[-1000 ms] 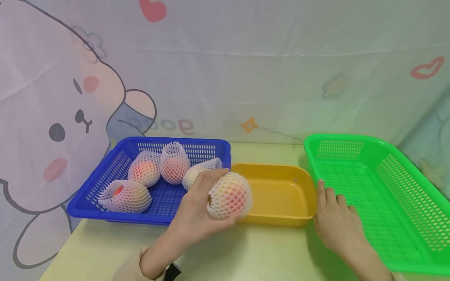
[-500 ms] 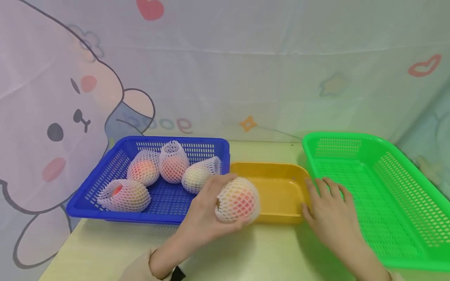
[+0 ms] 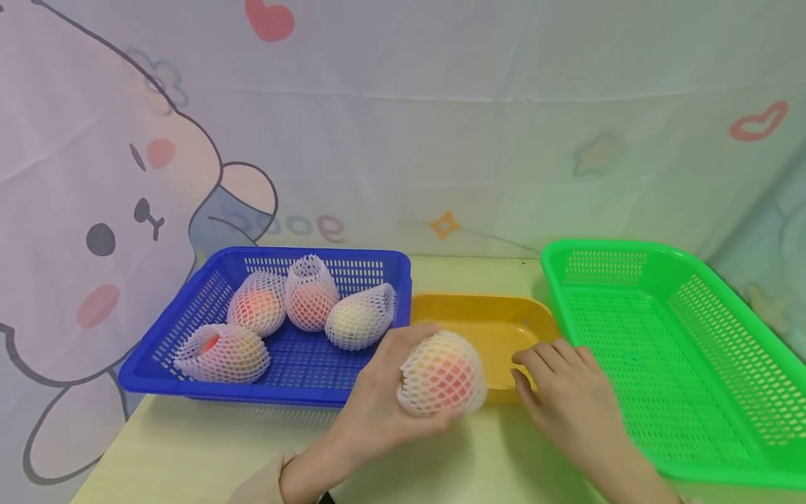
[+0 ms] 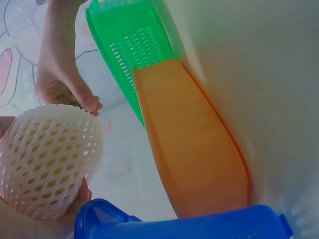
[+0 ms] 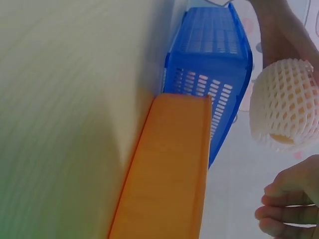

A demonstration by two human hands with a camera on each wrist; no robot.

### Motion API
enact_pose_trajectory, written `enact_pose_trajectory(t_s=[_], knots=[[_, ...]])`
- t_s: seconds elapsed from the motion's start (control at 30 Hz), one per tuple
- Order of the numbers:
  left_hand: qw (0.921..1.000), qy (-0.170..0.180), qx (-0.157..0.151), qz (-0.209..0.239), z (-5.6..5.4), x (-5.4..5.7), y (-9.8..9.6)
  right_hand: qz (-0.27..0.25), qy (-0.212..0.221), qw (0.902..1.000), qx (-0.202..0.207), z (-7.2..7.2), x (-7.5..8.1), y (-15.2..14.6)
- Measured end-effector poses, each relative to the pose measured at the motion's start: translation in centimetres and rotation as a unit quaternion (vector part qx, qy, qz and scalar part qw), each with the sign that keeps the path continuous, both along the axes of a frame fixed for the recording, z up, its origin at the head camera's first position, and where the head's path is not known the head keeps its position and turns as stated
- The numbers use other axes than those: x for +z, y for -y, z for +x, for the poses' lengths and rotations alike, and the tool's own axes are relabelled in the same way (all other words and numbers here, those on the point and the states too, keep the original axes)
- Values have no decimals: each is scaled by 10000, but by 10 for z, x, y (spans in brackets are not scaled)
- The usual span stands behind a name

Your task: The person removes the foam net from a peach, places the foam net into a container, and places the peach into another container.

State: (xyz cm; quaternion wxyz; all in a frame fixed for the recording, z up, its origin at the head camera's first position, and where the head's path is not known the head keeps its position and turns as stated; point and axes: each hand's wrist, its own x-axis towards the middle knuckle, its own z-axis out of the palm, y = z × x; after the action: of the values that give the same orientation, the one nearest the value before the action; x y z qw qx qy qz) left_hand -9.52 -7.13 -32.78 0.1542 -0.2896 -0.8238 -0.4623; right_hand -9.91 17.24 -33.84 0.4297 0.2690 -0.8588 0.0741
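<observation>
My left hand grips a round, red-and-yellow fruit in a white foam net, fingers behind it and thumb below. It is held up in front of the yellow tray, overlapping its near left part in the head view. My right hand holds nothing; its fingers are loosely bent over the tray's right end, a short gap from the netted fruit. In the right wrist view the foam net has an opening at its lower end, facing the right hand.
On the left stands a blue basket with several netted fruits, among them a pale one at its right side. A large green basket stands right of the tray. A printed curtain hangs behind the pale table.
My left hand has carried the netted fruit to the right and slightly down. The right hand has left the green basket's rim and moved left toward the fruit, its fingers bending more.
</observation>
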Motion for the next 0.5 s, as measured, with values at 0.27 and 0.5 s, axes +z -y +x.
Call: enact_pose_trajectory(t_s=[0.27, 0.5], knots=[[9988, 427, 86, 230, 1, -2, -4, -89, -182, 9970, 748, 4, 1, 12], [9895, 1208, -42, 793, 1, -3, -7, -183, -267, 9940, 1048, 7, 0, 16]])
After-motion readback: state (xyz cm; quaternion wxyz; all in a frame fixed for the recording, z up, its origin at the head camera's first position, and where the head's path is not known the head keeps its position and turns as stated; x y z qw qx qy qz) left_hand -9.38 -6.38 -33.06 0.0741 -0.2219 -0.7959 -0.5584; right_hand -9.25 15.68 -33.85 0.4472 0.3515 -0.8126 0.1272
